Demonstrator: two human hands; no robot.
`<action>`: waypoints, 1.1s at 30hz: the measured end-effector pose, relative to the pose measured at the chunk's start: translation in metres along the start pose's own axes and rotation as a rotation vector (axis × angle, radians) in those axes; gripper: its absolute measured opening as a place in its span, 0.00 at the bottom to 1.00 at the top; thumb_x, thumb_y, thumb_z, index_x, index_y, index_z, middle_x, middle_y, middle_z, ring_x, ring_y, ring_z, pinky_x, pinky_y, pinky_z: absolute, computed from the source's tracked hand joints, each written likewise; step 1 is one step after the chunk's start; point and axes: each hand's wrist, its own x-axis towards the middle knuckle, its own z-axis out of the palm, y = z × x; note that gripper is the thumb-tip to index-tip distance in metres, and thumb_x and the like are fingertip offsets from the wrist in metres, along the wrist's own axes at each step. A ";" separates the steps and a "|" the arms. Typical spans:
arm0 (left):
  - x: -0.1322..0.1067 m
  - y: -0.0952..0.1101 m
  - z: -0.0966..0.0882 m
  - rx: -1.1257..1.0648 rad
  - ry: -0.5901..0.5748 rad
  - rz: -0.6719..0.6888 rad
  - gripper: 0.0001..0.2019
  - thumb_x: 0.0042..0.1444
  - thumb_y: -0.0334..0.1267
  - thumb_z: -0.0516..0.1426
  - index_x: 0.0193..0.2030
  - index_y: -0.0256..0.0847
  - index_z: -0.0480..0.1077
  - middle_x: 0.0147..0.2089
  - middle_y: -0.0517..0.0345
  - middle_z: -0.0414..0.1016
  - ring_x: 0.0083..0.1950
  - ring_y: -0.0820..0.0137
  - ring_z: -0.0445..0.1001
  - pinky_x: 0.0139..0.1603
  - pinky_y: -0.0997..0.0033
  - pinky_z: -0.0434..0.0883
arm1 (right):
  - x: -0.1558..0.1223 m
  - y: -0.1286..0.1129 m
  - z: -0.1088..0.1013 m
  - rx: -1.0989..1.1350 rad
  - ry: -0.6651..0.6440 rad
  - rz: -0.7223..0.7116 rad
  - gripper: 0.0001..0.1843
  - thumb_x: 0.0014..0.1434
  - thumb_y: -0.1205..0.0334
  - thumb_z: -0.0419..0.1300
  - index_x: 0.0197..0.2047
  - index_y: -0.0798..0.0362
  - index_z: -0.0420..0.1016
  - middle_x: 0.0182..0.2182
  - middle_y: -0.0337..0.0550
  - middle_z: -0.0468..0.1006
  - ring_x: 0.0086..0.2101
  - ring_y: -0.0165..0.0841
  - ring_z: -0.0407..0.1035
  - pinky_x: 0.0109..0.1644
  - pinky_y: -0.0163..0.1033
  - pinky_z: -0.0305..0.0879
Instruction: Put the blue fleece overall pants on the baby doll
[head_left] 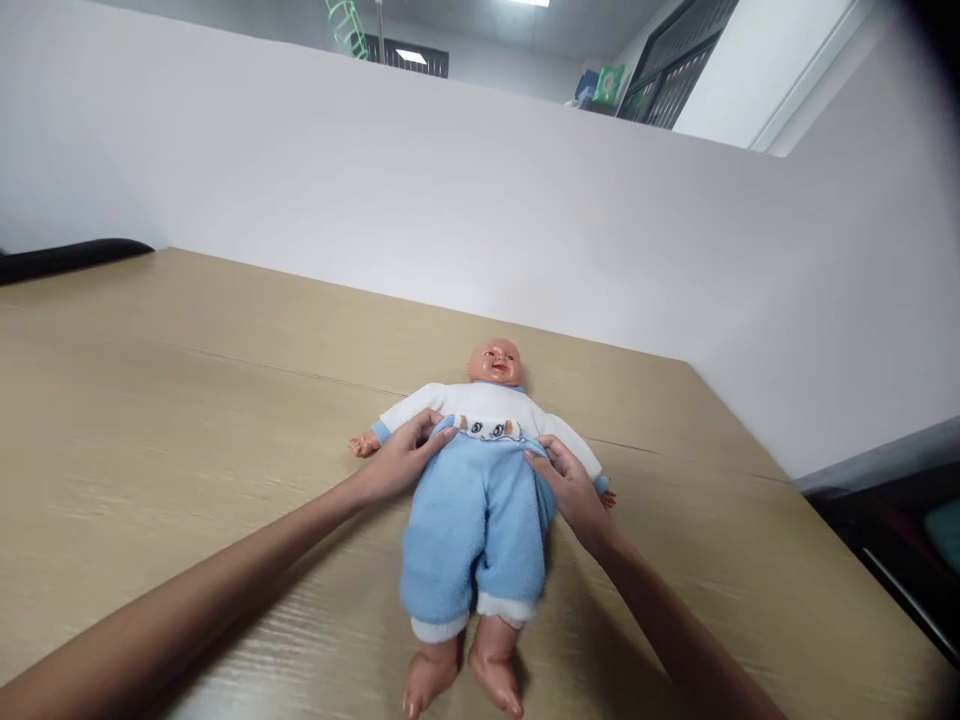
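Between the two hands, seen from the head camera, a baby doll [491, 400] lies on its back on the wooden counter [187, 420], head away from the person and bare feet [461, 680] nearest them. It wears a white top [487, 402] and blue trousers [474, 530]. The trousers cover both legs and reach the waist, where the waistband [487, 438] overlaps the printed hem of the top.

The left hand [397, 462] is closed on the waistband at its own end, thumb over the bunched fleece and fingers curled beside the doll's arm. The right hand [570, 485] sits at the opposite hip with its fingertips [536, 458] on the band. Its thumb is hidden, so a pinch there cannot be confirmed. The hands are well apart, one on each side of the doll's middle, and both forearms rest low over the counter.

Judging by this, the step in hand is work at the waist of the trousers, with the legs already clothed. Any further move on the band calls for an even grip on both sides, since the doll lies loose and could slide or twist.

Beyond the hands, a white partition [450, 200] backs the counter.
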 end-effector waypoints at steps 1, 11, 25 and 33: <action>0.001 -0.004 -0.001 -0.042 -0.023 -0.007 0.21 0.69 0.59 0.54 0.43 0.41 0.67 0.35 0.63 0.62 0.37 0.67 0.62 0.39 0.68 0.61 | 0.000 0.005 -0.003 -0.012 0.012 0.008 0.20 0.60 0.42 0.67 0.37 0.50 0.71 0.30 0.35 0.71 0.33 0.34 0.65 0.39 0.37 0.64; -0.013 -0.023 0.000 -0.630 -0.184 -0.207 0.20 0.64 0.56 0.63 0.49 0.42 0.71 0.45 0.56 0.73 0.47 0.64 0.71 0.51 0.66 0.67 | -0.028 0.032 -0.001 0.372 0.054 0.236 0.28 0.63 0.38 0.65 0.58 0.47 0.78 0.39 0.44 0.85 0.42 0.43 0.79 0.46 0.48 0.77; 0.004 0.011 -0.013 -0.058 -0.045 0.139 0.16 0.71 0.54 0.54 0.44 0.42 0.69 0.43 0.59 0.70 0.47 0.64 0.68 0.53 0.66 0.66 | -0.016 -0.021 -0.011 -0.056 -0.087 -0.020 0.16 0.64 0.45 0.65 0.42 0.49 0.76 0.39 0.41 0.76 0.43 0.40 0.68 0.50 0.41 0.66; 0.008 -0.018 -0.015 0.026 -0.092 0.009 0.22 0.70 0.60 0.51 0.43 0.40 0.69 0.41 0.57 0.71 0.44 0.62 0.69 0.48 0.63 0.67 | 0.005 0.021 -0.020 -0.102 0.031 0.032 0.19 0.61 0.41 0.67 0.39 0.49 0.78 0.35 0.39 0.76 0.40 0.40 0.70 0.51 0.43 0.68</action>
